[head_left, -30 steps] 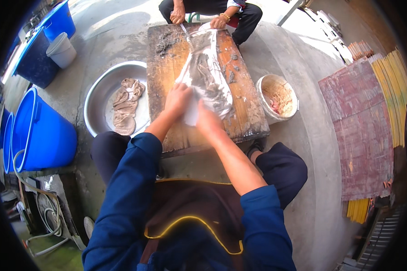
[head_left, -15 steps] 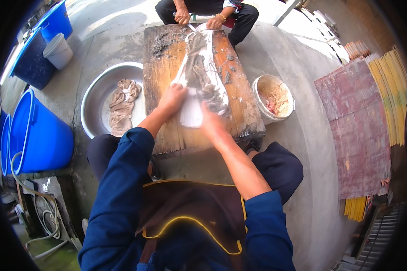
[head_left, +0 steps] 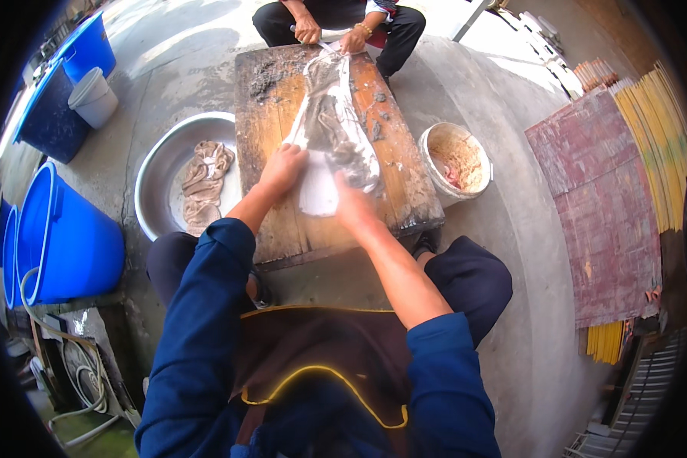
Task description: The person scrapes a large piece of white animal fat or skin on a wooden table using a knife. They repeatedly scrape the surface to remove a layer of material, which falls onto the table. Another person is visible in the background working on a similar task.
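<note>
A long, wet sheet of grey and white tripe [head_left: 324, 122] lies lengthwise on a thick wooden board [head_left: 271, 221] between me and another person. My left hand [head_left: 285, 168] is closed on its left edge near the close end. On the right side of that end, my right hand [head_left: 353, 202] grips it, slightly blurred. A pale, smooth flap [head_left: 317, 191] of the piece spreads between my hands. Across the board, the other person's hands [head_left: 307, 30] are at the far end, one with a knife-like tool [head_left: 324, 46] against the tripe.
Grey scrapings [head_left: 263, 80] litter the board. To its left stands a metal basin [head_left: 149, 172] holding a brownish folded piece [head_left: 204, 187]; to its right, a white bucket [head_left: 487, 183] of pale, crumbly stuff. Blue tubs [head_left: 84, 244] and a hose [head_left: 91, 382] are at far left, reddish panels [head_left: 595, 214] at right.
The whole view has shifted slightly. My hands keep their hold at the close end of the tripe, almost unmoved, and the other person's hands remain at the far end.
</note>
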`<state>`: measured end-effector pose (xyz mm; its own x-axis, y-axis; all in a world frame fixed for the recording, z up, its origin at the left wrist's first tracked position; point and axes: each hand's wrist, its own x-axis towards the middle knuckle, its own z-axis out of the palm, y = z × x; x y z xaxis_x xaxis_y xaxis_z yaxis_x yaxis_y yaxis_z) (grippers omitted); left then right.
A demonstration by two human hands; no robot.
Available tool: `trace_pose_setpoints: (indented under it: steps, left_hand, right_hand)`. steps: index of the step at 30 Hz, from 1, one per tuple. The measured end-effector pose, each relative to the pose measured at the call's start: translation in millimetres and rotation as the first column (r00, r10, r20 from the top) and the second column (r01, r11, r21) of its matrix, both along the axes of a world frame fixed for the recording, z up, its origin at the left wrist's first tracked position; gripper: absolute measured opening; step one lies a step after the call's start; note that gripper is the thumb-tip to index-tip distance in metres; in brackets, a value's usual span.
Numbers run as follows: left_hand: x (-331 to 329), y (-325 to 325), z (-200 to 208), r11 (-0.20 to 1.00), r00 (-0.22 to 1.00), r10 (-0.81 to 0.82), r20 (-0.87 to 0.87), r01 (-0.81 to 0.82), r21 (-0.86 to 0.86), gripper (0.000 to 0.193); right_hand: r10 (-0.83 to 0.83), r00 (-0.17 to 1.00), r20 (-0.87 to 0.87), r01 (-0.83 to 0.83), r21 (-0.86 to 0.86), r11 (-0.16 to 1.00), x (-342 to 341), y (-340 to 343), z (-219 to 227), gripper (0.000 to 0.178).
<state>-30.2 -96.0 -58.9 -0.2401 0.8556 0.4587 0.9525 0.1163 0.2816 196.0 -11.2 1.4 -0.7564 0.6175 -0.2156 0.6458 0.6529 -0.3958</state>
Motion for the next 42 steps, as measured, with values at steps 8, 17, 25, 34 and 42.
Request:
trace_pose_setpoints:
  steps: [8,17,25,34,42]
  left_hand:
    - [5,-9,28,0.987,0.995,0.099,-0.02,-0.1,-0.128,0.017]
    - [43,23,1,0.997,0.997,0.08,-0.001,-0.08,-0.001,0.016]
    - [34,16,-7,0.999,0.998,0.029,-0.052,-0.028,0.015,0.013]
    - [24,18,-10,0.999,0.998,0.028,-0.064,-0.031,-0.045,0.012]
    - [37,12,-2,0.999,1.0,0.029,-0.002,-0.029,-0.021,0.011]
  right_hand:
    - [-0.067,0.983,-0.172,0.018,-0.271,0.962,56,57,35,0.052]
    - [0.115,0.963,-0.245,-0.122,-0.013,0.992,31,52,4,0.052]
    - [0.175,0.984,0.039,-0.173,-0.034,0.984,23,27,21,0.052]
    - [0.036,0.989,0.145,-0.051,0.096,0.994,41,84,37,0.059]
    - [0.138,0.99,0.038,-0.137,-0.031,0.99,41,38,40,0.05]
